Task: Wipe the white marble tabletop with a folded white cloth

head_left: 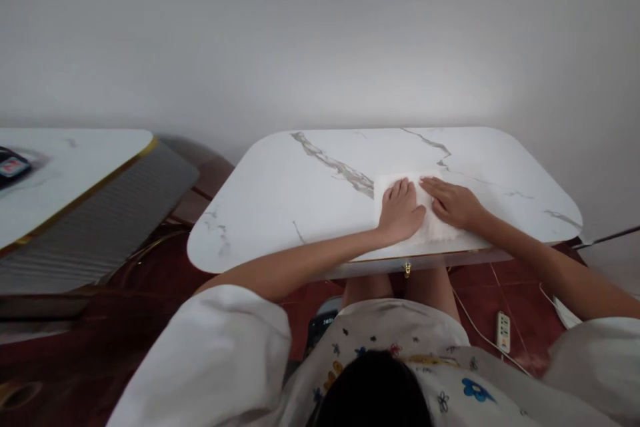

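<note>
A thin white sheet [439, 233], perhaps a tissue or paper, lies flat on the white marble-patterned table [270, 193]. My left hand [401, 211] rests palm down on the left part of the sheet, its fingers pointing away from me and the thumb out to the right. From the right, my right hand [454, 204] also lies on the sheet, fingers stretched toward the left hand. The two hands are close together, and neither is closed around anything. What is under the palms is hidden.
A gold knob [407, 269] sits on the table's front edge, above my legs. To the left stands a second marble-topped table [95, 160] with a dark object [11, 167] on it. A power strip [503, 331] with cords lies on the red floor. A wall [320, 33] rises behind.
</note>
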`<action>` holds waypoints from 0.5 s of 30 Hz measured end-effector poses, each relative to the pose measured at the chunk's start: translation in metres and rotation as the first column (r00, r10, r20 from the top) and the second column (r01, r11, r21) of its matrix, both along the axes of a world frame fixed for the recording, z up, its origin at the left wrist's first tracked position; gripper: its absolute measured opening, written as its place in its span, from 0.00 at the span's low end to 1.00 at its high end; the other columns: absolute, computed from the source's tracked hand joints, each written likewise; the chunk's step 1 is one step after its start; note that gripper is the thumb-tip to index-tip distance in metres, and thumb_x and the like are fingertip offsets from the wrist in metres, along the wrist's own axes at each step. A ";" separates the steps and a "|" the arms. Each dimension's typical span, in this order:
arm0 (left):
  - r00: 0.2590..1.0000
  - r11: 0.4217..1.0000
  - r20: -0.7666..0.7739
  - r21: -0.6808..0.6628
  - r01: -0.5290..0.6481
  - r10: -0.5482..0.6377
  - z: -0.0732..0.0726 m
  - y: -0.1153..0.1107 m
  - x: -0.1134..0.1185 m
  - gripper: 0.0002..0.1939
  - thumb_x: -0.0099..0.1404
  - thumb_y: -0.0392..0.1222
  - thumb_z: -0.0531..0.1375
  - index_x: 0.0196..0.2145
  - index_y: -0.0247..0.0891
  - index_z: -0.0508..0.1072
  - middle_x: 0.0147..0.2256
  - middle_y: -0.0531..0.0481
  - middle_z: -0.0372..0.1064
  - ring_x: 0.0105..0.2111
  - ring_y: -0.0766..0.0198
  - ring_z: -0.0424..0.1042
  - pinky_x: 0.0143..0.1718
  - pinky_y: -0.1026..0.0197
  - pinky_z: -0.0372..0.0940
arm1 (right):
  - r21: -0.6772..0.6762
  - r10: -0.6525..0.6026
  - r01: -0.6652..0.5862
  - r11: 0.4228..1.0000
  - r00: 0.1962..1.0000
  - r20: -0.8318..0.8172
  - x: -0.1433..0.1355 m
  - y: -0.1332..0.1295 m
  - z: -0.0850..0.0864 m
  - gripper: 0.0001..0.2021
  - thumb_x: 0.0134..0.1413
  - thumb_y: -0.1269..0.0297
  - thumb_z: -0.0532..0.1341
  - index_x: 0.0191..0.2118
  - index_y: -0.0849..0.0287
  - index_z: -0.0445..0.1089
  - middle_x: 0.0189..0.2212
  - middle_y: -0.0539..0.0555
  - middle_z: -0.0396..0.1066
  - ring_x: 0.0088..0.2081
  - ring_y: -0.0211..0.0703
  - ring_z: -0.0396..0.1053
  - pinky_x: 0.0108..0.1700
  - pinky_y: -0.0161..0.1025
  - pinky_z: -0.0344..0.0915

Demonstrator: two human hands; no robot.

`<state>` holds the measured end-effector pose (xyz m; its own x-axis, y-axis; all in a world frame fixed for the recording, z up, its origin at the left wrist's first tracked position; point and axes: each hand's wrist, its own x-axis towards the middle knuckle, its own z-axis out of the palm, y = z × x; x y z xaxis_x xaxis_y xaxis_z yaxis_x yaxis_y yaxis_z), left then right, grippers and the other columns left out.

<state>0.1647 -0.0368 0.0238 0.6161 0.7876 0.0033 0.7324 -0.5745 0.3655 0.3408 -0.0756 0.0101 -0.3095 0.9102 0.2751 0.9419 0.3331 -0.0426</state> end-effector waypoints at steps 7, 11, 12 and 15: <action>0.998 0.975 0.058 0.221 -0.011 -0.002 -0.008 0.097 0.022 0.20 0.69 0.35 0.44 0.53 0.32 0.68 0.61 0.40 0.62 0.63 0.56 0.57 0.64 0.54 0.51 | -0.012 -0.144 0.144 0.989 0.989 0.036 0.003 0.090 0.002 0.25 0.61 0.68 0.47 0.62 0.62 0.63 0.63 0.56 0.62 0.63 0.45 0.60 0.59 0.45 0.64; 0.998 0.944 0.046 0.329 0.024 -0.041 -0.015 0.162 0.013 0.18 0.69 0.35 0.45 0.51 0.36 0.69 0.59 0.41 0.65 0.60 0.56 0.62 0.61 0.52 0.55 | 0.010 -0.176 0.176 0.984 0.984 0.039 -0.009 0.149 0.001 0.25 0.61 0.68 0.47 0.62 0.63 0.63 0.62 0.57 0.63 0.61 0.46 0.63 0.57 0.43 0.64; 0.998 0.939 0.037 0.343 0.027 -0.042 -0.016 0.177 0.012 0.18 0.69 0.35 0.45 0.51 0.36 0.69 0.59 0.41 0.65 0.60 0.56 0.62 0.60 0.52 0.56 | 0.011 -0.184 0.184 0.983 0.982 0.035 -0.012 0.162 0.001 0.24 0.61 0.68 0.47 0.61 0.62 0.63 0.62 0.57 0.63 0.60 0.46 0.64 0.57 0.44 0.65; 1.000 0.926 0.012 0.376 0.019 -0.025 -0.018 0.212 0.016 0.18 0.69 0.35 0.46 0.52 0.36 0.68 0.58 0.40 0.65 0.59 0.55 0.62 0.60 0.52 0.56 | 0.013 -0.203 0.203 0.979 0.979 0.011 -0.011 0.196 0.000 0.23 0.62 0.68 0.47 0.61 0.60 0.64 0.63 0.57 0.63 0.59 0.47 0.65 0.56 0.44 0.66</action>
<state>0.1804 0.1749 0.0056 0.6308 0.7127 0.3068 0.7137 -0.6881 0.1310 0.3300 0.1201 0.0099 -0.1215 0.9513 0.2833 0.9904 0.1350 -0.0284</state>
